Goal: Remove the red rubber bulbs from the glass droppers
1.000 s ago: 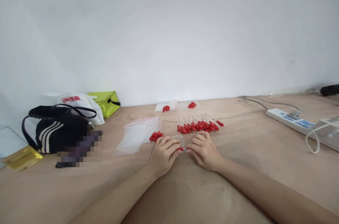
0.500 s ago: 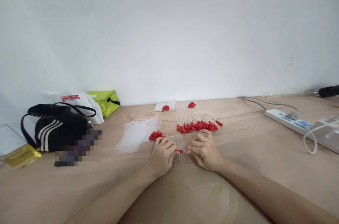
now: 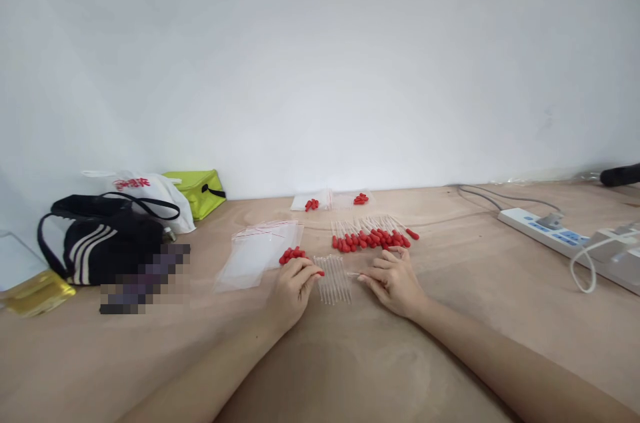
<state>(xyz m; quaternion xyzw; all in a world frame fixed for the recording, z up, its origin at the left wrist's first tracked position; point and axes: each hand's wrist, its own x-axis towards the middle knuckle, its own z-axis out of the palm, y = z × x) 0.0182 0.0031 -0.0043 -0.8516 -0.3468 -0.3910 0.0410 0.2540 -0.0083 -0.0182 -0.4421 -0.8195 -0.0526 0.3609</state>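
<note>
A small red rubber bulb (image 3: 321, 273) is pinched in the fingers of my left hand (image 3: 294, 289). Opposite it, my right hand (image 3: 395, 281) is closed on a thin clear tube (image 3: 353, 274), whose end points left toward the bulb; a gap separates the two. A row of clear tubes (image 3: 334, 281) lies side by side on the table between my hands. Just beyond my left hand is a little heap of red bulbs (image 3: 291, 254). Past my right hand lies a pile of droppers (image 3: 373, 237), tubes with red bulbs fitted, bulb ends toward me.
Flat clear zip bags (image 3: 260, 255) lie left of the bulbs. Two small bags (image 3: 327, 199) with red bulbs on them sit near the wall. Farther left are a black striped bag (image 3: 100, 246) and a lime-green bag (image 3: 200, 193). On the right is a white power strip (image 3: 540, 226) with cables.
My hands have moved slightly apart, my left hand going left. A red bulb and a tube met between them before; now the held bulb and tube are separate.
</note>
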